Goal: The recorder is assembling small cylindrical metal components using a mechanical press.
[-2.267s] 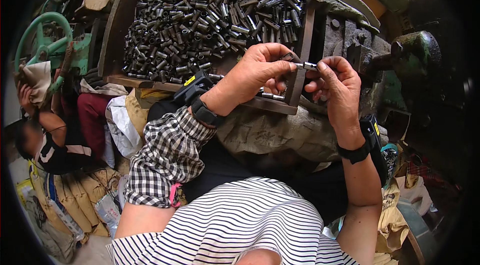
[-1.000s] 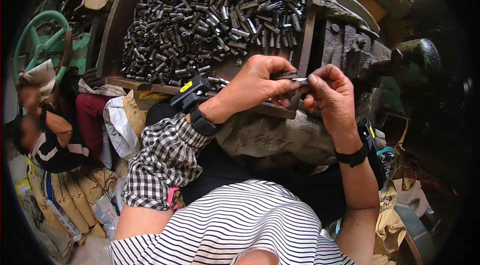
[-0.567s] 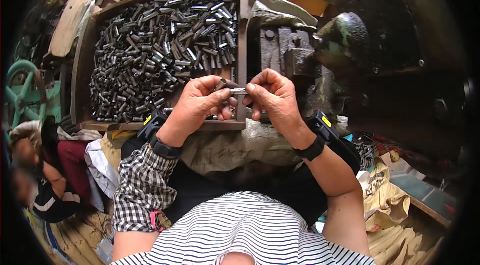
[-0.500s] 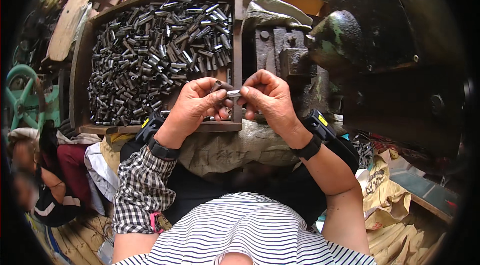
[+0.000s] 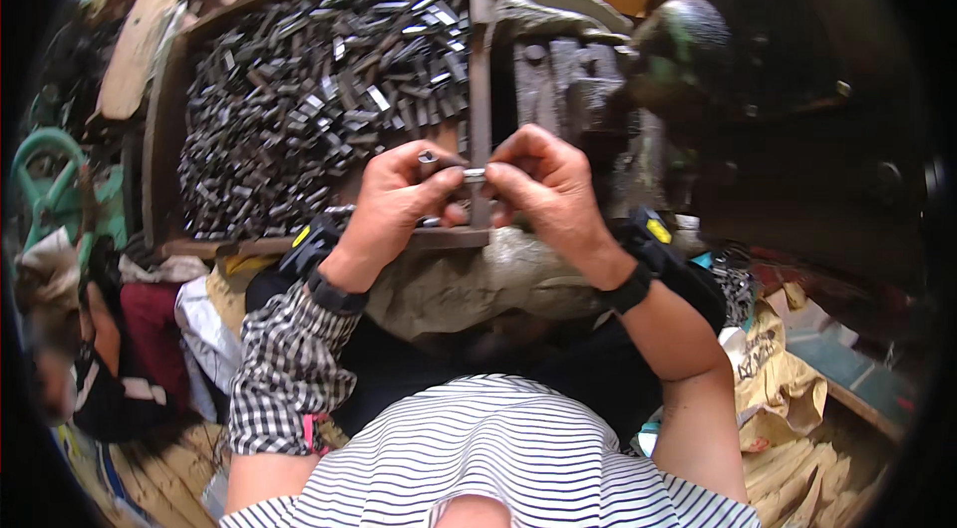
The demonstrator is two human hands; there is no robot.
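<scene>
Above the near right corner of a wooden box [image 5: 480, 109], both my hands meet over one short shiny metal tube [image 5: 475, 175]. My left hand [image 5: 391, 204] pinches its left end between thumb and fingers, and another dark tube [image 5: 428, 158] pokes up from the same hand's curled fingers. The right end of the shiny tube is pinched by my right hand [image 5: 553, 191], whose other fingers are curled. Inside the box, to the left, lies a thick heap of similar metal tubes [image 5: 309, 99].
A dark, oily machine [image 5: 758, 79] stands on the right, with a metal block fixture [image 5: 563, 79] beside the box. Folded sacking [image 5: 558, 4] lies behind that fixture. Further left are a green wheel [image 5: 50, 179] and another person [image 5: 110, 349]. Torn sacks [image 5: 778, 378] lie at lower right.
Both hands have shifted slightly right in the picture, still pinching the metal tube. The whole scene has moved a little and looks blurrier.
</scene>
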